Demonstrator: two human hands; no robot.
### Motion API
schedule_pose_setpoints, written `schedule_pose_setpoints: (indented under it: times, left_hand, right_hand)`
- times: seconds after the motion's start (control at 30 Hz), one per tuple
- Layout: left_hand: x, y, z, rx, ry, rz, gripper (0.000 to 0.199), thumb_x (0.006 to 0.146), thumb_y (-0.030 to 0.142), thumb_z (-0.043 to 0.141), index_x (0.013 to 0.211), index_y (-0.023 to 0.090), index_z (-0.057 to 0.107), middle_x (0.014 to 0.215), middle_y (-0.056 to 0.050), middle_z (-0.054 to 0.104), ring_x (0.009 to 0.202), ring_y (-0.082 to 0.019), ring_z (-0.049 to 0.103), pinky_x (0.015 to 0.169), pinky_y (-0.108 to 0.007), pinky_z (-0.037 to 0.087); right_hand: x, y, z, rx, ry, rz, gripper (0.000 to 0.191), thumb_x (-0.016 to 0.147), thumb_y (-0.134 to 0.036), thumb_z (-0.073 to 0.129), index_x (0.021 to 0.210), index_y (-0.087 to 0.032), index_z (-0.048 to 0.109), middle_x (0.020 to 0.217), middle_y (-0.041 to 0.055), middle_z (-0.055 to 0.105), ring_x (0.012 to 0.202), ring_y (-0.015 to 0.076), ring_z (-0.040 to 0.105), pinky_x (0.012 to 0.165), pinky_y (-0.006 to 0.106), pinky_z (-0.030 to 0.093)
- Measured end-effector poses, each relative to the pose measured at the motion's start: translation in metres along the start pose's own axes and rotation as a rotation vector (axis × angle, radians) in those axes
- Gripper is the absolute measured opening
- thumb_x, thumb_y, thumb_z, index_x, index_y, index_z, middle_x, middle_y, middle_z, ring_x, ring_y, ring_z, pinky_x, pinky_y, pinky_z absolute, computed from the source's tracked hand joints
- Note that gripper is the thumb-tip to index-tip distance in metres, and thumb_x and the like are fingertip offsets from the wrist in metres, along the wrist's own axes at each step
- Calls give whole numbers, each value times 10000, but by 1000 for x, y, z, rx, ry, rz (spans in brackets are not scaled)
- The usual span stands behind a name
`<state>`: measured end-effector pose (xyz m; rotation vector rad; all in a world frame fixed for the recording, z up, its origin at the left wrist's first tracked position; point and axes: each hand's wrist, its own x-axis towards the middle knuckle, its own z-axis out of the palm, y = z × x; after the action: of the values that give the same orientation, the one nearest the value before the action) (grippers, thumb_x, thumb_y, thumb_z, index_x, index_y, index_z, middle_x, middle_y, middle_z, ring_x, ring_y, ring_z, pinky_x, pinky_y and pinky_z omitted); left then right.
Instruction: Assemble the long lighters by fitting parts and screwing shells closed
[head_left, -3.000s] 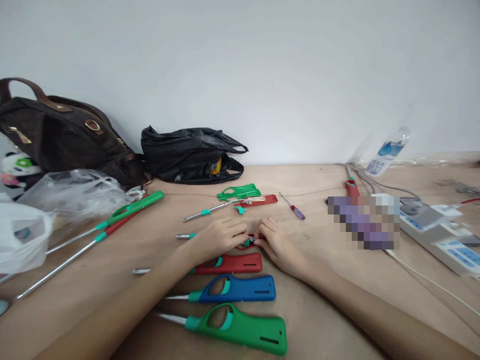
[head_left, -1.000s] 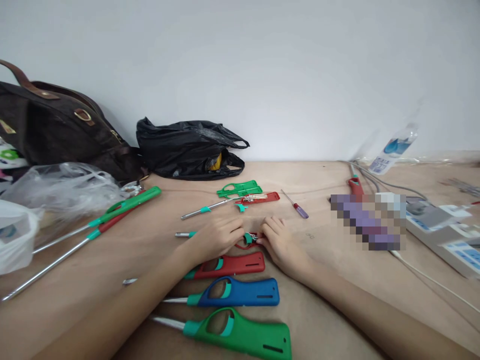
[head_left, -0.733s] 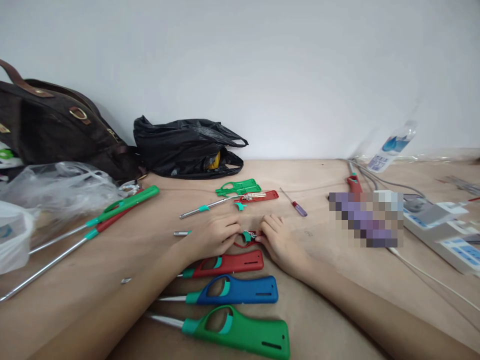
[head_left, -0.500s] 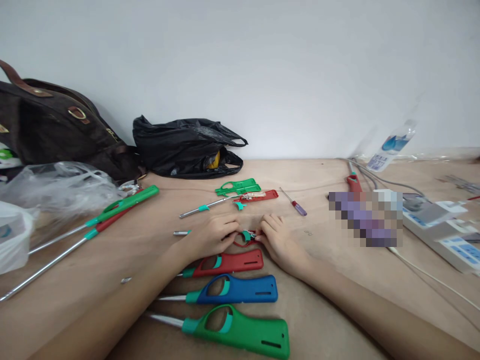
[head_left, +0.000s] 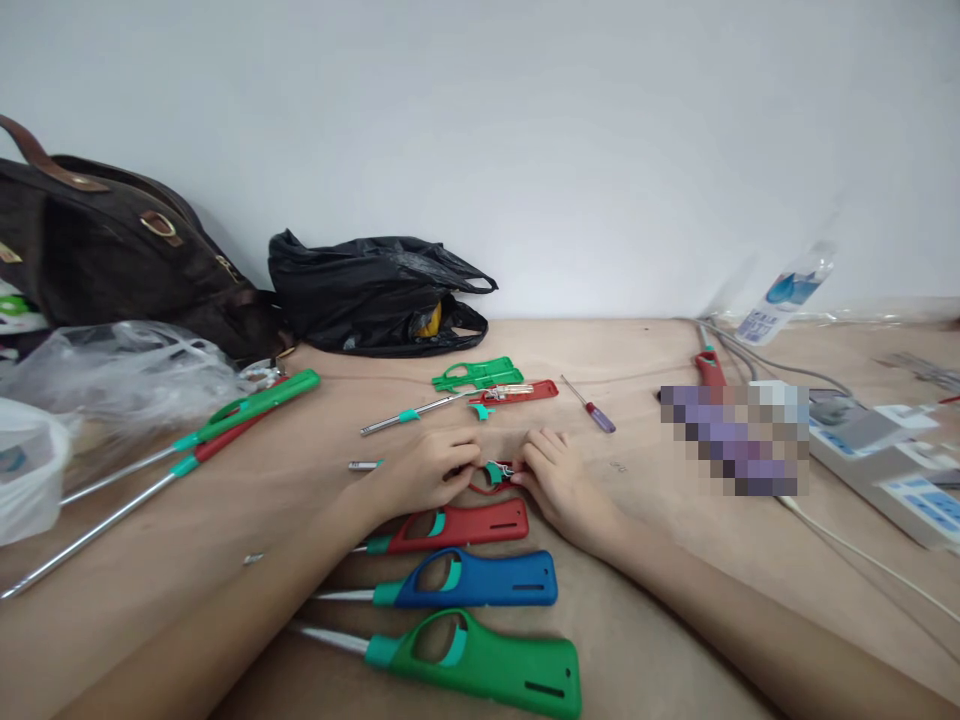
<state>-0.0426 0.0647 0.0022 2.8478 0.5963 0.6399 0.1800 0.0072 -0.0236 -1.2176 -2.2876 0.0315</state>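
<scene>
Between my two hands lies an opened red gas lighter [head_left: 491, 487] with its teal trigger and thin wires showing. My left hand [head_left: 431, 468] closes over its front part, and the metal tube tip sticks out to the left. My right hand [head_left: 553, 480] pinches its handle end; the fingers cover most of it. Just beyond are a red lighter half [head_left: 536, 390] with inner parts, a loose teal trigger [head_left: 482, 411], a metal tube [head_left: 401, 416] and a green casing half [head_left: 487, 374]. Nearer me lie whole red [head_left: 465, 523], blue [head_left: 487, 578] and green [head_left: 510, 665] lighters in a row.
A purple-handled screwdriver [head_left: 598, 416] lies right of the parts. Far right are a power strip [head_left: 862, 455], cables and a water bottle [head_left: 787, 290]. Two long lighters [head_left: 255, 402], plastic bags [head_left: 135, 370], a black bag [head_left: 360, 295] and a dark handbag [head_left: 112, 260] sit left.
The view has shifted very slightly. Both hands stay at the opened red lighter in nearly the same pose; nothing else has visibly moved.
</scene>
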Motion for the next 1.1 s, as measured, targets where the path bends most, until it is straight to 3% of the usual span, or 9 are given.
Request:
schedule_pose_setpoints:
  times: [0.43, 1.1]
  left_hand:
    - [5, 4, -2, -140, 93, -11, 165, 848, 89, 468, 756, 160, 586, 736, -25, 605, 677, -135, 574, 612, -223, 447]
    - [5, 2, 1, -143, 20, -44, 186, 842, 59, 463, 737, 163, 576, 760, -22, 585, 699, -144, 558, 633, -234, 411]
  right_hand:
    - [1, -1, 2, 17, 17, -1, 157, 934, -135, 459, 798, -201, 500, 863, 71, 585, 785, 225, 511, 711, 360, 388]
    - [-1, -3, -1, -47, 21, -44, 164, 944, -162, 433, 798, -190, 504, 879, 85, 568, 798, 231, 471, 734, 362, 372]
